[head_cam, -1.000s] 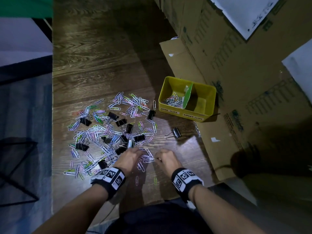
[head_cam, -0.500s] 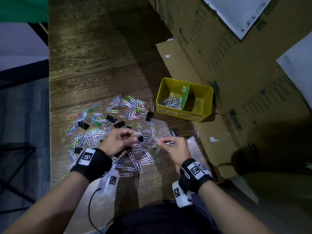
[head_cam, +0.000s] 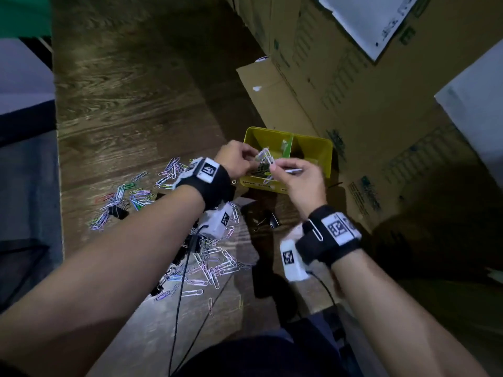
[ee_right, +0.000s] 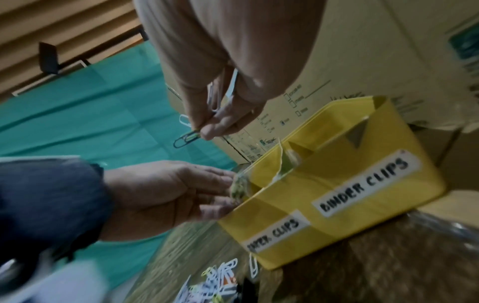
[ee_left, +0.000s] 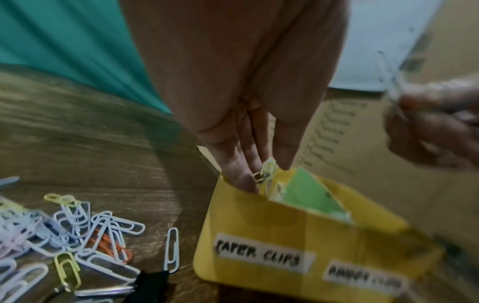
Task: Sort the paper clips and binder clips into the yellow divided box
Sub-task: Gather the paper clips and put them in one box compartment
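The yellow divided box (head_cam: 313, 140) (ee_left: 259, 229) (ee_right: 362, 164) stands on the floor, labelled PAPER CLIPS on the left and BINDER CLIPS on the right, with a green divider (head_cam: 288, 148) (ee_left: 311, 194) between. My left hand (head_cam: 251, 159) (ee_left: 264, 174) (ee_right: 228, 190) pinches a few paper clips at the rim of the left compartment. Just to its right, my right hand (head_cam: 275, 170) (ee_right: 204, 127) (ee_left: 404, 106) pinches several paper clips above the same compartment. Loose paper clips (head_cam: 212, 259) (ee_left: 77, 225) and black binder clips (head_cam: 273, 221) (ee_left: 153, 285) lie on the wooden floor below my forearms.
Large cardboard boxes (head_cam: 353, 91) rise behind and right of the yellow box, and a flat cardboard flap (head_cam: 272, 91) lies beside it. A grey rug (head_cam: 27, 200) borders the floor on the left. Black cables (head_cam: 179, 295) hang from my wrists. One paper clip clings to my right wristband (head_cam: 317, 231).
Both hands lifted off the pile with paper clips and moved forward and right to the yellow box's left compartment. Much of the pile is now hidden under my forearms.
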`<control>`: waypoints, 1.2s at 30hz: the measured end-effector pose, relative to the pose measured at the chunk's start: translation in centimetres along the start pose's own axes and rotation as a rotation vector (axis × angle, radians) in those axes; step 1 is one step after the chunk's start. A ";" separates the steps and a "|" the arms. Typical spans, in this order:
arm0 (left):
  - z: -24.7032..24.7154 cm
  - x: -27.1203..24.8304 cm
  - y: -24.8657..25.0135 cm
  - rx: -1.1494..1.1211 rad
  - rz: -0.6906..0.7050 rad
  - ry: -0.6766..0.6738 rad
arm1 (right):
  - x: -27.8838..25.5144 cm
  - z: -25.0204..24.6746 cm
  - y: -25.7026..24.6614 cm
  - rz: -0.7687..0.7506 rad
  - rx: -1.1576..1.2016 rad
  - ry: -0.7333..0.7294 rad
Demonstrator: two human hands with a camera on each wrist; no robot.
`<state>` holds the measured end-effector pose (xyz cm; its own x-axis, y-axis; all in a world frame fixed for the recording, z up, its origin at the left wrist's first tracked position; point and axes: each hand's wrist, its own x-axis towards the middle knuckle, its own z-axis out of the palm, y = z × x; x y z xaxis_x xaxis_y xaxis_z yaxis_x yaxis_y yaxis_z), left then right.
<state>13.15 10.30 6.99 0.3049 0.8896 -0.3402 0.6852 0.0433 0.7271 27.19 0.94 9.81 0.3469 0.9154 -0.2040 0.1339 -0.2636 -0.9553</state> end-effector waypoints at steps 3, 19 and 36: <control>0.8 -0.9 0.3 0.182 0.066 0.022 | 3.3 0.4 0.2 -0.014 -0.109 0.047; -0.2 -16.6 -13.3 0.490 -0.144 -0.014 | 0.3 6.2 3.5 -0.587 -0.900 -0.590; 0.9 -16.9 -15.7 0.468 -0.108 0.091 | -4.2 9.2 7.1 -0.231 -0.731 -0.743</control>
<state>-2.11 -5.84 0.80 0.1703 0.9285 -0.3301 0.9400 -0.0525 0.3372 18.17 -1.99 1.88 -0.3779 0.8575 -0.3490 0.7339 0.0477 -0.6776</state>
